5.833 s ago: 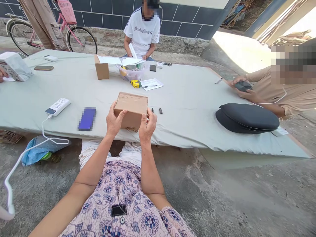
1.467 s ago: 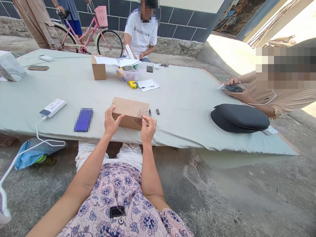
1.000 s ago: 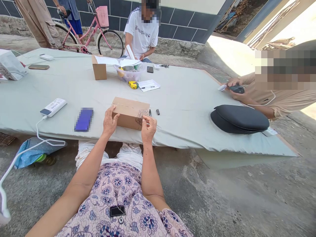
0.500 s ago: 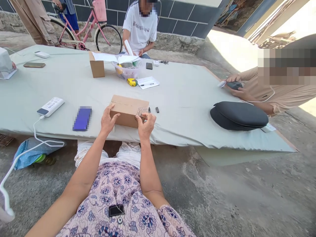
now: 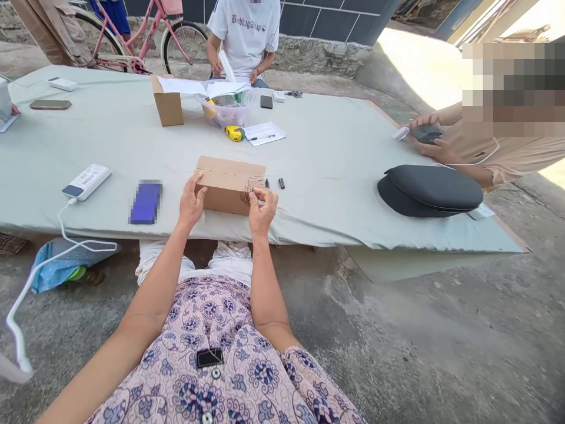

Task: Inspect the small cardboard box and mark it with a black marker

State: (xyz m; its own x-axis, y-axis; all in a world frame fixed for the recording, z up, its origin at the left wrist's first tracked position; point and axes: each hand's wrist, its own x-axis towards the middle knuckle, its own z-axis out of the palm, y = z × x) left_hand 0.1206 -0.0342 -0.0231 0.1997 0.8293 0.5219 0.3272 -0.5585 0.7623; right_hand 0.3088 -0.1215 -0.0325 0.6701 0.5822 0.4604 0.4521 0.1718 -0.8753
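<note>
A closed brown cardboard box (image 5: 223,197) lies on the cloth-covered table in front of me. My left hand (image 5: 192,199) grips its left end, thumb on the front side and fingers along the edge. At the right end, a loose tangle of thin dark thread (image 5: 252,187) lies over the top edge and front side; whether it is thread or fine wire I cannot tell. My right hand (image 5: 263,207) pinches at this tangle with thumb and forefinger. Just right of the box are a small black pen-like item (image 5: 267,183) and a short black piece (image 5: 281,183).
Left of the box lie a blue, blurred flat object (image 5: 145,202) and a white power bank (image 5: 87,182) with a cable. A tape measure (image 5: 234,133), paper and a plastic basin (image 5: 227,112) stand beyond. A black case (image 5: 430,191) lies right. Other people sit around the table.
The dark tangle looks more spread over the box's top edge, and my right fingers sit slightly lower against the box. The whole view has shifted a little; my left hand keeps its grip.
</note>
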